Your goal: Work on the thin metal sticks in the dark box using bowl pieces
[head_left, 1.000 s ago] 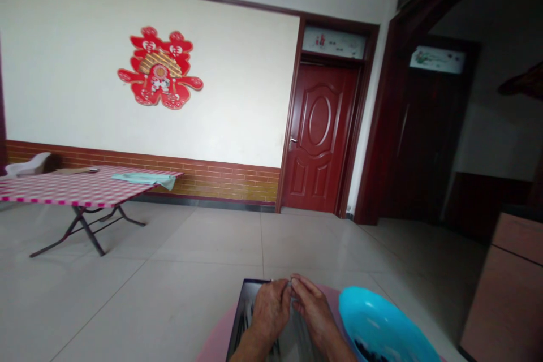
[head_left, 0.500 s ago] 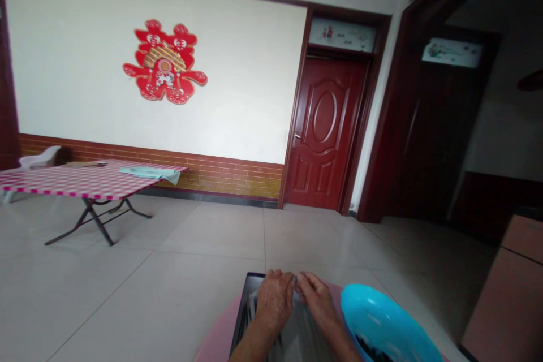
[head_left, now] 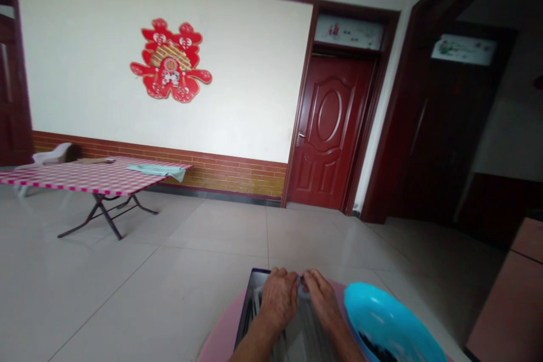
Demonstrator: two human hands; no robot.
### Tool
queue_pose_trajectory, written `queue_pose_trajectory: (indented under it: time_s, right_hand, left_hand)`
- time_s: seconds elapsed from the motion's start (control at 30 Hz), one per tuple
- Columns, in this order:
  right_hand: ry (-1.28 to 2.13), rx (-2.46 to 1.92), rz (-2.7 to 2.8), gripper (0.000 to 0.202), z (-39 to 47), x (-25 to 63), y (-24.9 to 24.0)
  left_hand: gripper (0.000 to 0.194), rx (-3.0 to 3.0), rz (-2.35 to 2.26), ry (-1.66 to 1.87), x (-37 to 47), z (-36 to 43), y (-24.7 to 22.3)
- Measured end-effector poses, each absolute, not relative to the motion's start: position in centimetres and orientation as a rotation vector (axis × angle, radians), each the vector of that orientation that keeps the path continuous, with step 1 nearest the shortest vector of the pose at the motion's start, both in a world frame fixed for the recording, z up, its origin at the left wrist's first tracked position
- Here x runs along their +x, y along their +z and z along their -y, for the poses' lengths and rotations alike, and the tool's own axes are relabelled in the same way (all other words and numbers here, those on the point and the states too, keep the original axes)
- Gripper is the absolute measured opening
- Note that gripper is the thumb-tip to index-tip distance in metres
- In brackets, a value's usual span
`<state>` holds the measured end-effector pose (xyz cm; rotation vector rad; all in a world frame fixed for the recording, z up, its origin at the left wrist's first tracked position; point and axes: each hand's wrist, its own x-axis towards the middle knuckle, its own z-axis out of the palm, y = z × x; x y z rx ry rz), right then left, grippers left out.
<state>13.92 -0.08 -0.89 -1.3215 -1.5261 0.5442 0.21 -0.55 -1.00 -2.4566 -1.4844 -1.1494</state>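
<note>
Small item — between left grip and right grip — over box

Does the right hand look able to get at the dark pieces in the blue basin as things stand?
Probably yes: the blue basin is open-topped beside the right hand, and nothing visible blocks the dark pieces, though its fingertips are occupied.
</note>
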Motion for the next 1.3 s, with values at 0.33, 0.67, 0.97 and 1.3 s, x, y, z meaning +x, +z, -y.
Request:
queue_pose_trajectory:
  time_s: [0.33,0.67,0.97,1.3]
  right_hand:
    - [0.503,-1.378,1.619,0.044,0.25,13.94,-0.82]
    - [0.562,-1.351,1.64,0.034,0.3,14.16,-0.58]
    - [0.555,-1.416,1.61,0.046,0.06,14.23,-1.07]
    - [0.56,-1.342,1.687,0.033,0.02,14.32,-1.34]
  left_hand:
    - [0.024,-2.549,1.401,-1.076,0.4,0.64,-1.24]
    - [0.025,-2.546,1.447,-1.079,0.16,0.68,-1.02]
    - [0.023,-2.556,1.384,-1.106,0.12,0.78,-1.33]
    - [0.023,-2.557,1.405,-1.076,0.17,0.78,-1.31]
